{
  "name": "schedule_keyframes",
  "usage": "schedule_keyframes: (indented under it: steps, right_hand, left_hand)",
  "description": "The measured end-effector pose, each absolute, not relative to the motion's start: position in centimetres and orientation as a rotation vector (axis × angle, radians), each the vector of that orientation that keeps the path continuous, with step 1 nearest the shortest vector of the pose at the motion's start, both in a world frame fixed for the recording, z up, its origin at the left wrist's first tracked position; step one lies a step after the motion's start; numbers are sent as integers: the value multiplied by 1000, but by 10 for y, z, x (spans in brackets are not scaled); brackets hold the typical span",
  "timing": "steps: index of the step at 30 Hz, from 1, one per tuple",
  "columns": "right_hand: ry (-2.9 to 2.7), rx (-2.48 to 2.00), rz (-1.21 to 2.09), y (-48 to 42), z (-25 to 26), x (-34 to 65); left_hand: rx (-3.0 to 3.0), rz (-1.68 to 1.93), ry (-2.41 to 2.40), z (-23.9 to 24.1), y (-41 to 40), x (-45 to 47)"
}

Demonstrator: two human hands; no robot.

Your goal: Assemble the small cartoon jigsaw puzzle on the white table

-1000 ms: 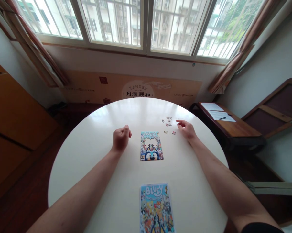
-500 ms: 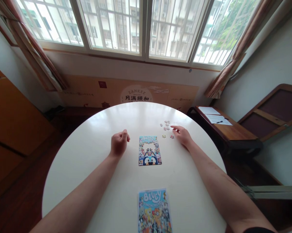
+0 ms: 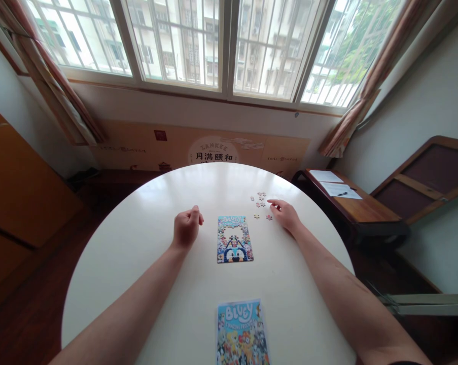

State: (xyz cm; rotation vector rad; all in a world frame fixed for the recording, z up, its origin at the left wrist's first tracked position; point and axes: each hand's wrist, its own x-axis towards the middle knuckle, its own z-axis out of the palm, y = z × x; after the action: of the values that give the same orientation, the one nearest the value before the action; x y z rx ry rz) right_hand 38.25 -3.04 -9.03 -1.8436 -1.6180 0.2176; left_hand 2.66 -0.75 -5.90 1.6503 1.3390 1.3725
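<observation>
On the white round table (image 3: 137, 284) lies a partly assembled jigsaw puzzle (image 3: 233, 253) with BLUEY lettering, a dark blue dog face at its bottom and a gap in its upper middle. To its left, my left hand (image 3: 186, 228) rests in a closed fist; anything inside is hidden. My right hand (image 3: 285, 215) is on the right, index finger stretched out and the other fingers loosely bent, with nothing visibly held. Its fingertip is beside several loose puzzle pieces (image 3: 261, 198). A yellowish piece (image 3: 256, 216) and a reddish piece (image 3: 269, 217) lie closer to me.
Nearer me on the table is a BLUEY picture sheet (image 3: 242, 332). A wooden side table (image 3: 365, 205) holding papers (image 3: 339, 189) and a pen stands to the right. Beyond the table are a printed cardboard panel (image 3: 137, 147) and barred windows (image 3: 183, 45).
The whole view has shifted slightly, so the table sits a little lower in the picture. Both hands stay in nearly the same places, and the puzzle pieces look unmoved.
</observation>
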Motion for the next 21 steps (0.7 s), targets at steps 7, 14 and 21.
schedule_keyframes:
  steps: [7, 14, 21]
  right_hand:
    - [-1621, -2001, 191, 7, -70, 385]
    - [-1754, -2109, 153, 66, -38, 377]
    - [-1881, -2205, 187, 83, -36, 380]
  left_hand:
    - [1669, 1354, 1336, -61, -6, 27]
    - [1658, 1357, 1342, -58, -9, 28]
    - [1669, 1342, 1339, -61, -9, 30]
